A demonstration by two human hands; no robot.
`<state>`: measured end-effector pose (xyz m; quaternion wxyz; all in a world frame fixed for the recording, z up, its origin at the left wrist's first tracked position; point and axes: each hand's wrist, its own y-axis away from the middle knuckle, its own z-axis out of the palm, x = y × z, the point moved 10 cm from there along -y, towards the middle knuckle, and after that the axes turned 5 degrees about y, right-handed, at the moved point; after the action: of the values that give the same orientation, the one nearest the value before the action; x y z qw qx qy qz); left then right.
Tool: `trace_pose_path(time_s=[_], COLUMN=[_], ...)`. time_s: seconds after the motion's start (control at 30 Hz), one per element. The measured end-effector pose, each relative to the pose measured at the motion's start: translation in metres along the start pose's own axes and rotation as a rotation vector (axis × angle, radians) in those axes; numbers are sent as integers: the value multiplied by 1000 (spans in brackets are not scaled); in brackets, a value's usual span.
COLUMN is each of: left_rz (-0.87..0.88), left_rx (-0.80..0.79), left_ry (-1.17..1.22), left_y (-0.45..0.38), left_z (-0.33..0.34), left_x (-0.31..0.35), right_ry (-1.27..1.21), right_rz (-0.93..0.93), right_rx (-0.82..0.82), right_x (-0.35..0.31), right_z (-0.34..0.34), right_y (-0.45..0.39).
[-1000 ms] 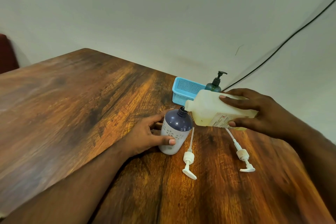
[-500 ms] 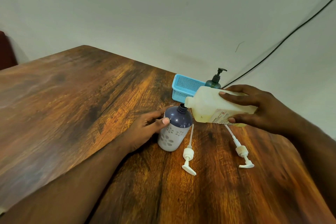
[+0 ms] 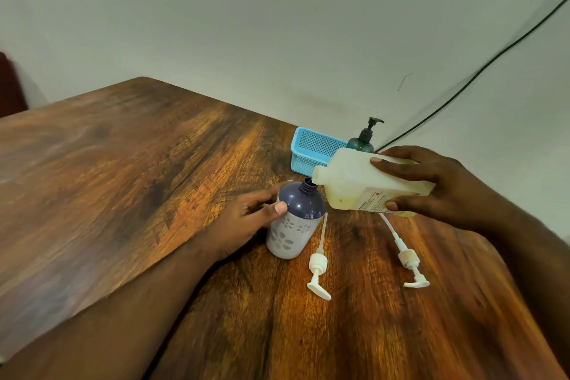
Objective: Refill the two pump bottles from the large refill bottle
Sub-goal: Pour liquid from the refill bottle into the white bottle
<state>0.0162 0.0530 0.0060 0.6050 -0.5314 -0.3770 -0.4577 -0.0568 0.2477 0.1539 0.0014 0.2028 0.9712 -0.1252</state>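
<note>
Your left hand (image 3: pixel 246 219) grips the purple bottle (image 3: pixel 293 222) standing on the bench (image 3: pixel 123 179). Its open neck is tiny, so soap could miss and run down the side. Your right hand (image 3: pixel 438 188) grips the refill bottle (image 3: pixel 354 182), tipped with its mouth at the neck. Tip too fast and it may spill over.

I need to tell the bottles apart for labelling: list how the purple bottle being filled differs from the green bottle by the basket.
The purple bottle has its pump off and its neck open; the green bottle wears a black pump. The purple bottle stands mid-table, steadied by the left hand; the green bottle stands untouched at the back, beside the blue basket. The purple bottle has a pale flowered lower half; the green bottle looks plain, though mostly hidden. Both stand upright.
</note>
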Motion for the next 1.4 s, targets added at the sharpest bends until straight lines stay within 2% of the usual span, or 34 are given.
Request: trace_pose_path(time_s=[1.4], left_rz=[-18], left_rx=[-3], left_ry=[-6], left_y=[-1], left_z=[0], left_x=[0], right_ry=[66], right_rz=[9], right_rx=[-14], right_x=[0], right_z=[-6], right_y=[-4])
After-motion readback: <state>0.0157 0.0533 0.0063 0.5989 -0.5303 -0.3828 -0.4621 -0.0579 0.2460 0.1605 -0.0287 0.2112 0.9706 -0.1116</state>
